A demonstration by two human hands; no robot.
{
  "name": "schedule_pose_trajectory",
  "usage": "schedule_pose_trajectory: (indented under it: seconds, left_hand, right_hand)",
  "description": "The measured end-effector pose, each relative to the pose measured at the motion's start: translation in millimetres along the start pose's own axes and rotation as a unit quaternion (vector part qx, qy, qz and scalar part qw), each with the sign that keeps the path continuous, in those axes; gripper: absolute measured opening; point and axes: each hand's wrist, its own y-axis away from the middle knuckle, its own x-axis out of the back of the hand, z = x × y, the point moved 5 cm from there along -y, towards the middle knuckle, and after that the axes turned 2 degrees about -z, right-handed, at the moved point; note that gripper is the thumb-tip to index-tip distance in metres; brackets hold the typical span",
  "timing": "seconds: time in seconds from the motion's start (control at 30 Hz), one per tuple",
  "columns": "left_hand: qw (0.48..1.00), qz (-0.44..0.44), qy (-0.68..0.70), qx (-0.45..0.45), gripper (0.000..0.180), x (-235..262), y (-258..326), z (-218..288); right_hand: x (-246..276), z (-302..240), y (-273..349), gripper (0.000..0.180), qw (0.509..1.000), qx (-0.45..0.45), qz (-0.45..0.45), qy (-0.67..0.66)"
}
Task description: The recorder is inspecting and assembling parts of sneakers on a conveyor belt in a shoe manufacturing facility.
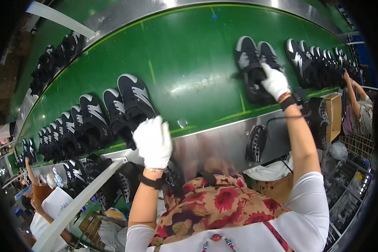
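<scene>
My left hand (153,142), in a white glove, is at the heel end of a black shoe (135,95) with a silver toe and side mark, its fingers curled at the heel. The shoe lies beside its match (113,107) on the green belt. Farther right, my right hand (275,82), also gloved, grips the right shoe (268,56) of another pair at its opening, a finger stretched along it. Close against it lies the left shoe (247,54) of that pair. My right hand hides part of the shoe under it.
Shoes stand in rows along the green belt (197,54), to the left (67,130) and right (308,63). A metal ledge (214,147) runs along its near edge, with a dark sole (256,143) on it. A pale bar (77,203) slants at lower left. Other people work at both sides.
</scene>
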Motion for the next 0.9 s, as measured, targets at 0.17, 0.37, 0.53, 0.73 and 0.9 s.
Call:
schedule_pose_trajectory:
  seconds: [0.17, 0.37, 0.53, 0.73, 0.9]
  left_hand:
    - [0.937, -0.221, 0.224, 0.152, 0.072, -77.4, 2.1, 17.7]
    - [0.875, -0.293, 0.291, 0.253, 0.108, -111.6, -15.8, 37.5]
    - [0.891, -0.276, 0.269, 0.238, 0.103, -124.6, -14.1, 32.6]
    - [0.923, -0.256, 0.219, 0.189, 0.086, -114.3, -19.4, 34.0]
    - [0.942, -0.218, 0.211, 0.146, 0.077, -107.0, -23.8, 26.1]
  right_hand:
    - [-17.8, -143.1, 48.7, 0.054, 0.988, 0.095, -0.049, -0.109]
    - [49.4, -155.8, 78.4, 0.042, 0.931, 0.122, -0.078, -0.336]
    - [81.0, -71.0, 155.8, 0.024, 0.967, 0.039, -0.018, -0.252]
    - [19.6, -75.4, 289.5, 0.049, 0.98, -0.03, -0.146, -0.132]
    - [-39.3, -78.0, 308.8, 0.039, 0.998, -0.041, -0.026, -0.026]
